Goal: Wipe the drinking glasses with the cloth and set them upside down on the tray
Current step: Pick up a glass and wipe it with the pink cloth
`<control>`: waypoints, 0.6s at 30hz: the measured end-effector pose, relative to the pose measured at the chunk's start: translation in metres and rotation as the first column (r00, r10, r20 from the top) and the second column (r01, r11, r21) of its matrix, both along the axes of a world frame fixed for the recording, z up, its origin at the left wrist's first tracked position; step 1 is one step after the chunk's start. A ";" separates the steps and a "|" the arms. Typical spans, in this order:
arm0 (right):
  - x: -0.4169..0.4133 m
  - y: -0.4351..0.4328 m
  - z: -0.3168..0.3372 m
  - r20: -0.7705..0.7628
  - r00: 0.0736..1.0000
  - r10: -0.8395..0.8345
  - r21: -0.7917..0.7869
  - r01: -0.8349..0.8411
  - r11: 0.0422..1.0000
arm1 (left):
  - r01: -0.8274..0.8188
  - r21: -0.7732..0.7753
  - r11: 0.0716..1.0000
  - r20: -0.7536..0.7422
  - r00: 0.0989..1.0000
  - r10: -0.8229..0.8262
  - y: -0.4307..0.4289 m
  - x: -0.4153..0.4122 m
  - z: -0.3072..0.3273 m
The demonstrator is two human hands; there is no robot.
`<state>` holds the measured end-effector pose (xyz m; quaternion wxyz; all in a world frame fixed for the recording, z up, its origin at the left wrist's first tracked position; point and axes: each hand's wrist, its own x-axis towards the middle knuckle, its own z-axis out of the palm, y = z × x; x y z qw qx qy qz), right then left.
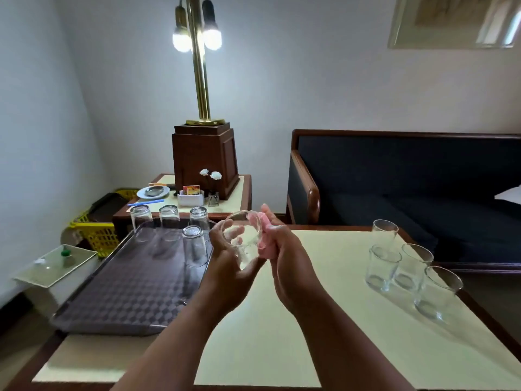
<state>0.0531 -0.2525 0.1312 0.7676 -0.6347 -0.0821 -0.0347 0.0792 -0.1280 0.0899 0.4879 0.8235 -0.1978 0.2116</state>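
Glass (241, 241) is hanging tilted above the table (282, 348), near its far edge and just beside the tray's right edge. It is looking clear, with fingers showing through its wall. The left hand (225, 266) is cradling it from below, fingers curling round its body. The right hand (287, 258) is clenching a bunched pink cloth (260, 235) and pressing it against the glass's right side.

A dark checked tray (127, 292) is sitting at the table's far left corner. Four inverted glasses (169, 221) are standing on it, three lining its far edge and one just in front of them near its far right corner. Four upright glasses (382, 268) are clustering along the table's right edge toward the far right corner. The cream top is showing a dark wooden border.

Beyond the tray, a brass lamp (200, 66) with two lit bulbs is rising from a wooden box on a side table (242, 190). A dark sofa (408, 179) is running along the pale wall at the right, a yellow basket (95, 230) is sitting low at the left, and a framed picture (451, 21) is hanging top right.
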 end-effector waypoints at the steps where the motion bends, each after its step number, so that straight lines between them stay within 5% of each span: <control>1: 0.000 0.003 0.005 0.004 1.000 -0.022 -0.013 0.022 1.000 | 0.011 0.031 0.999 0.002 1.000 -0.011 0.003 0.000 -0.001; 10: 0.020 -0.011 0.004 0.169 0.985 -0.046 -0.156 0.073 0.985 | 0.154 -0.225 0.962 0.040 0.988 -0.149 0.014 0.018 0.017; 14: 0.028 -0.014 -0.002 0.236 0.970 -0.064 -0.287 0.132 0.949 | 0.209 -0.156 0.965 0.018 0.978 -0.209 0.016 0.027 0.017; 18: 0.026 -0.010 0.001 0.380 0.923 -0.060 -0.251 0.165 0.954 | 0.189 -0.115 0.975 0.018 0.982 -0.188 0.013 0.032 0.010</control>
